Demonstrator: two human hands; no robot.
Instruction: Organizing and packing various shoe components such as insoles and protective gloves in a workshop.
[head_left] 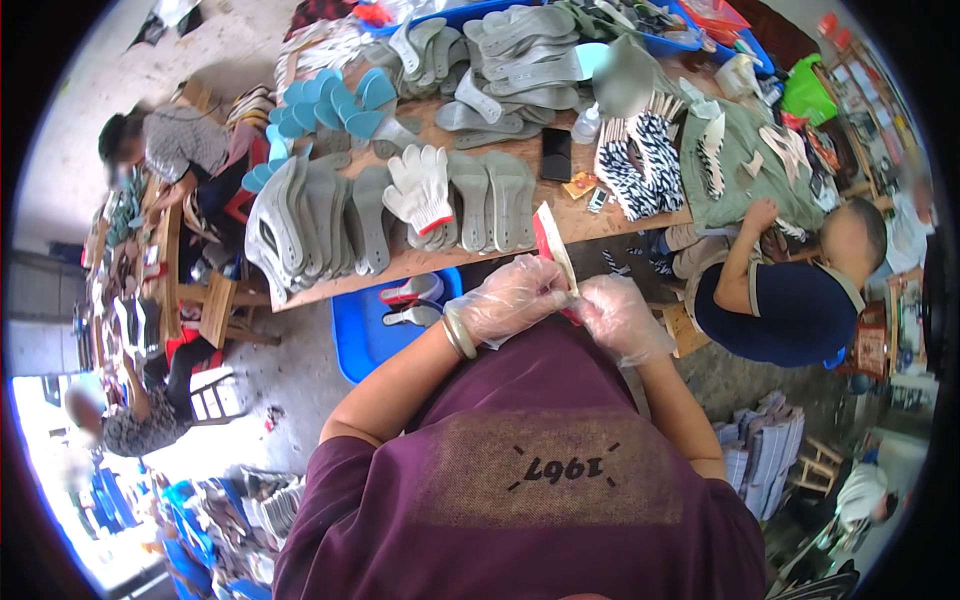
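Observation:
In front of my chest, just off the table's near edge, I hold a narrow red and cream piece that looks like a shoe insole (550, 240), seen nearly edge-on. My left hand (520, 297), in a clear plastic glove with a pale bangle at the wrist, is closed on its left side near the lower end. From the other side my right hand (618, 312), gloved the same way, grips the lower end. The fingers of both hands meet there and hide that part. Its upper end points away toward the table.
Stacks of grey insoles (310, 215) cover the wooden table (590, 225), with a white knit glove (420, 185), blue pieces (325, 100) and a phone (556, 155). A blue tray (360, 340) below holds more insoles. A person (780, 290) sits at the right.

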